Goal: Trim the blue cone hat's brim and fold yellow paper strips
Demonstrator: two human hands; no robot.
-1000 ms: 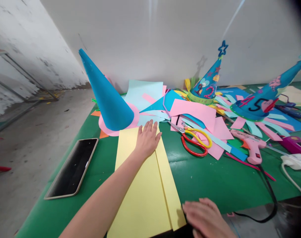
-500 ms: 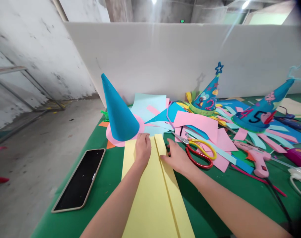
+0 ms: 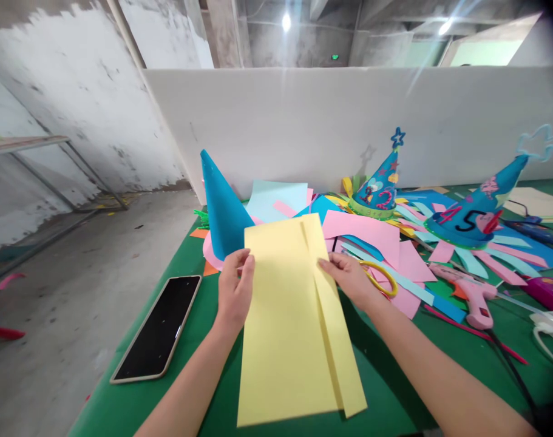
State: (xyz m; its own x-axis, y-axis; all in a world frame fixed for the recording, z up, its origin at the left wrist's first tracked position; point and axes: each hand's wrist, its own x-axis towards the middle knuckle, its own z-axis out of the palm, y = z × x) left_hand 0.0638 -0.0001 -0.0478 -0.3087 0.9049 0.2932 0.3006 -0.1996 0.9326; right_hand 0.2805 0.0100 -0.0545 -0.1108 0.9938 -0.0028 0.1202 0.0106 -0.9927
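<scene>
A sheet of yellow paper (image 3: pixel 285 328) has its far end raised off the green table, with a strip folded over along its right side. My left hand (image 3: pixel 235 291) pinches the left edge near the top, thumb in front. At the folded right edge, my right hand (image 3: pixel 349 276) grips the sheet between thumb and fingers. Just behind the paper stands a plain blue paper cone (image 3: pixel 224 212) on a pink disc (image 3: pixel 211 258), partly hidden by the sheet. Scissors (image 3: pixel 383 276) with yellow and red handles lie beyond my right hand, mostly covered.
A phone (image 3: pixel 158 328) lies at the left table edge. Pink and blue paper scraps (image 3: pixel 360 227) spread behind the sheet. Two decorated party hats (image 3: pixel 376 188) stand at the back right. A pink glue gun (image 3: pixel 470 291) with a cable lies at right, and a white panel (image 3: pixel 303 127) closes the back.
Both hands have taken the yellow paper by its sides and lifted its far end, which now covers part of the cone and scissors. The camera view has tilted up slightly.
</scene>
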